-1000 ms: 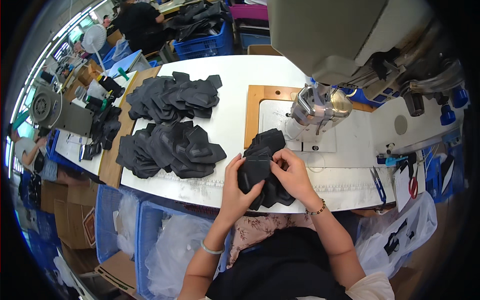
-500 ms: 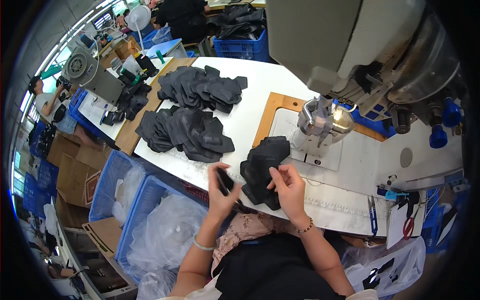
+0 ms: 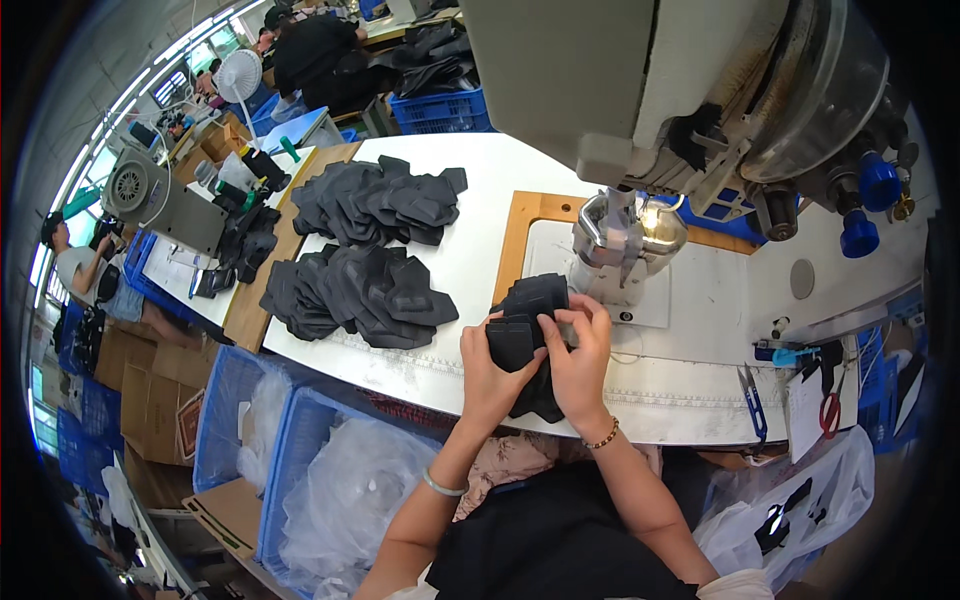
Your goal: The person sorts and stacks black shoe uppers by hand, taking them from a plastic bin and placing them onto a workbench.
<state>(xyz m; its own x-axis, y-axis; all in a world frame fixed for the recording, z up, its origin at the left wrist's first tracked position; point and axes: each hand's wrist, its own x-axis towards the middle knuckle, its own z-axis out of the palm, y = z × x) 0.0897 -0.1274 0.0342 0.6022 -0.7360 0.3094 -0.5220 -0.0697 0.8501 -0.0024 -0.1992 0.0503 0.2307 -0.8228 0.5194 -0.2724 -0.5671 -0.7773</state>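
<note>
In front of the sewing machine (image 3: 628, 240), a small stack of black fabric pieces (image 3: 537, 294) lies near the table's front edge. Above it, my left hand (image 3: 485, 378) is closed on a black fabric piece (image 3: 511, 343), thumb on its lower edge. My right hand (image 3: 580, 368) is closed too, its thumb and fingers pinching the black material at the piece's right side. Whether it grips the same piece or one from the stack is hard to tell. Two heaps of similar black pieces, a far one (image 3: 375, 203) and a nearer one (image 3: 358, 297), lie to the left.
Blue thread snips (image 3: 752, 405) and red-handled scissors (image 3: 830, 410) are at the right end of the white table (image 3: 690, 375). Blue crates (image 3: 285, 470) with clear plastic bags stand at the lower left. A plastic bag (image 3: 845, 480) hangs lower right. Other people sit farther back.
My left hand has moved right with its black piece, from beside the stack to over it. My right hand now meets it there. The whole view has shifted slightly.
</note>
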